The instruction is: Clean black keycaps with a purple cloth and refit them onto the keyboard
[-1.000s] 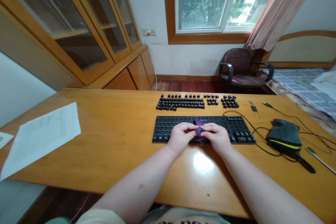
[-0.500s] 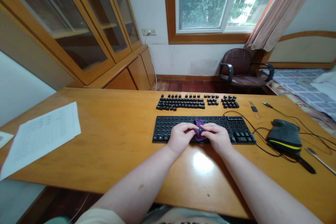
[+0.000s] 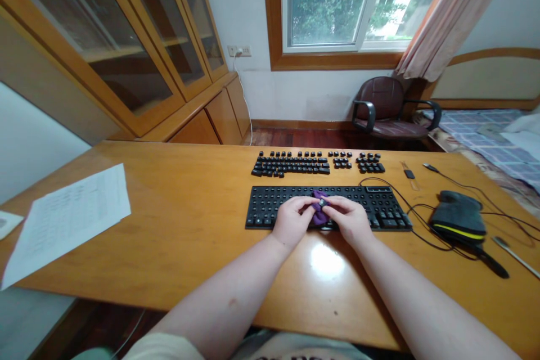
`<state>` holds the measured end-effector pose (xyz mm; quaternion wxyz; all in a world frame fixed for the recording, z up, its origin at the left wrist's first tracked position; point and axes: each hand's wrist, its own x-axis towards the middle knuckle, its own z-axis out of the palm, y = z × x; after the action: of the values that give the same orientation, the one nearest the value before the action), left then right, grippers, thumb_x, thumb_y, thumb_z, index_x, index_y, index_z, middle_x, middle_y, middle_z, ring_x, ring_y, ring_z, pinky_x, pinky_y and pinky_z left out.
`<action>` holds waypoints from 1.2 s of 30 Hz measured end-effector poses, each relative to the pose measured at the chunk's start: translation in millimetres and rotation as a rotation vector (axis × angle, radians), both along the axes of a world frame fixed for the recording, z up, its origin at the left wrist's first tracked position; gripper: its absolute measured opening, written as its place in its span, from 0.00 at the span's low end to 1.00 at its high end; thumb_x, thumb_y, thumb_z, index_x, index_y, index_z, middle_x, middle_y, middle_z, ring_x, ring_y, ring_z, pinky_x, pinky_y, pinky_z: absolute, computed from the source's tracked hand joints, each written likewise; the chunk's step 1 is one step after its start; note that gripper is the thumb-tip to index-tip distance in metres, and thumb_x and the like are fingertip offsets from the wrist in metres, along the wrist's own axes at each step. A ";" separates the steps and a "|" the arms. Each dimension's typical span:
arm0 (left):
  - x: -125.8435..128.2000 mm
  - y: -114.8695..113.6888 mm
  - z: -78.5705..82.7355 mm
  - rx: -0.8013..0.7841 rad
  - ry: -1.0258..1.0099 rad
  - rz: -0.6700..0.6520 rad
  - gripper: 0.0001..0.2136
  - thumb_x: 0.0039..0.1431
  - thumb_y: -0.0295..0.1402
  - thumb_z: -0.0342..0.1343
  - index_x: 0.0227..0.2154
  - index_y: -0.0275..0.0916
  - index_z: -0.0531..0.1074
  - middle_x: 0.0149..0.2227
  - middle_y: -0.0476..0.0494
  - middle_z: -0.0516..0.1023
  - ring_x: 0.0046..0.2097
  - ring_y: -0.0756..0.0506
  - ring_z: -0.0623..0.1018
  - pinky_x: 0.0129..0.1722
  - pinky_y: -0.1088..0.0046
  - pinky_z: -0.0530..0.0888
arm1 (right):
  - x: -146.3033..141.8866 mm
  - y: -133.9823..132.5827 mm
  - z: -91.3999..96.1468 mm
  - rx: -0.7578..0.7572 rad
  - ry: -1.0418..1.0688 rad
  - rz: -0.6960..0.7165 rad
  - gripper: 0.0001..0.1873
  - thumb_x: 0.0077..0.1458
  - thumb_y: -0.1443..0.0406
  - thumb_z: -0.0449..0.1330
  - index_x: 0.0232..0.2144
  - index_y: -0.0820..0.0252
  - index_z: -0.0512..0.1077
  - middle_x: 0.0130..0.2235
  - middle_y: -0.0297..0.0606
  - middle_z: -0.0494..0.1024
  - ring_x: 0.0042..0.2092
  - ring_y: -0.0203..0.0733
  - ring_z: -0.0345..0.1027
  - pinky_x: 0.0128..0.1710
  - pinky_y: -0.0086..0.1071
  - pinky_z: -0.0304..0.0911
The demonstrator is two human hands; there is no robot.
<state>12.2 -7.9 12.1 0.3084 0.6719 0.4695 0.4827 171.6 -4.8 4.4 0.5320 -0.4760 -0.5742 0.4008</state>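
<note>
A small purple cloth (image 3: 320,217) is bunched between my two hands, over the middle of a black keyboard (image 3: 266,208). My left hand (image 3: 292,219) pinches it from the left, and my right hand (image 3: 349,218) pinches it from the right. A small dark keycap (image 3: 322,202) shows between my fingertips, against the cloth. Many keycaps are off the keyboard, leaving small switches exposed; larger caps remain at its lower right. Behind it, loose black keycaps (image 3: 291,166) lie in rows on the desk in keyboard order.
Right of the keyboard are a cable, a grey cloth with a yellow stripe (image 3: 459,218), a brush with a white handle (image 3: 517,256) and a small wire keycap puller (image 3: 408,173). Paper sheets (image 3: 76,211) lie on the desk's left. A chair (image 3: 382,107) stands beyond the desk.
My fingertips have shifted slightly on the purple cloth, and the keycap between them has turned and moved a little up. The things on the desk stay in place.
</note>
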 end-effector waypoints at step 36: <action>-7.7 5.9 6.1 0.080 0.130 -0.085 0.10 0.49 0.31 0.59 0.36 0.40 0.74 0.38 0.44 0.74 0.43 0.45 0.72 0.46 0.66 0.69 | 2.0 6.0 -4.1 -0.174 0.259 0.124 0.19 0.35 0.61 0.69 0.35 0.58 0.76 0.32 0.38 0.80 0.32 0.40 0.73 0.35 0.36 0.69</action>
<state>4.5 -2.0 18.2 0.2708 0.7328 0.4398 0.4429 173.6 1.2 0.3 0.5323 -0.4283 -0.4924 0.5392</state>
